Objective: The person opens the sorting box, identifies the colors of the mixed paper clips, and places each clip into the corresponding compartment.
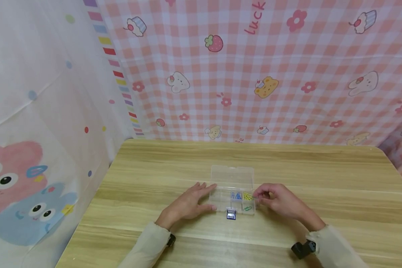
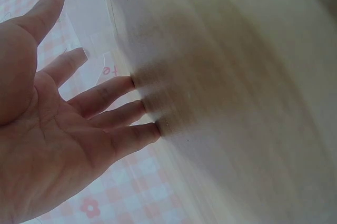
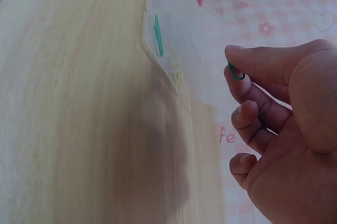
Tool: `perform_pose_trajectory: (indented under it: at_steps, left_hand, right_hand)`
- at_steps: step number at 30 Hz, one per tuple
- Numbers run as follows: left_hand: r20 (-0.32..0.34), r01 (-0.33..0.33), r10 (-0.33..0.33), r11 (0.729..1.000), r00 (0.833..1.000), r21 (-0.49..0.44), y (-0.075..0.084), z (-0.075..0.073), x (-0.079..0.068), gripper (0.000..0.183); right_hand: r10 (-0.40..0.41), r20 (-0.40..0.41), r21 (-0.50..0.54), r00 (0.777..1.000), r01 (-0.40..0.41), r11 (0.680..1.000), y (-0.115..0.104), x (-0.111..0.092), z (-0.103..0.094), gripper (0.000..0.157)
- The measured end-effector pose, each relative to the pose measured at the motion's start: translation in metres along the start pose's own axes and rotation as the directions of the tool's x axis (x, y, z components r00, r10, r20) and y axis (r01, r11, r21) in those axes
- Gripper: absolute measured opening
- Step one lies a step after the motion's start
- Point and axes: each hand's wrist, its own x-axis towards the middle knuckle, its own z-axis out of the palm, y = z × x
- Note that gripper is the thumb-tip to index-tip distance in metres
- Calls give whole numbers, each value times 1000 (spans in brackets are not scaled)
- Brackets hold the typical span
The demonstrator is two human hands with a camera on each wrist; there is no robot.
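A clear plastic compartment box (image 1: 221,205) stands on the table with its lid (image 1: 232,175) raised at the back. Blue paper clips (image 1: 237,196) and yellow paper clips (image 1: 248,196) lie in separate back compartments. One green paper clip (image 1: 247,209) is in the front right compartment. My left hand (image 1: 189,203) has its fingers extended, with thumb and index finger at the box's left side. Beside the right end, thumb and index finger of my right hand (image 1: 281,201) pinch another green paper clip (image 3: 238,75), clearest in the right wrist view.
A blue latch (image 1: 231,214) juts out from the box's front edge. The wooden table (image 1: 160,160) extends around the box. Behind it hangs a pink checked cloth (image 1: 201,96), and a white printed cloth (image 1: 53,111) hangs on the left.
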Motion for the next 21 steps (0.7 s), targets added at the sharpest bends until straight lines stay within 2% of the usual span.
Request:
perform_pose_trajectory:
  at_steps: [21]
  left_hand:
    - [-4,-3,3,1000,1000,-2,-2,1,1,70]
  right_hand:
    - [-6,19,32,1000,5,999,-6,10,14,13]
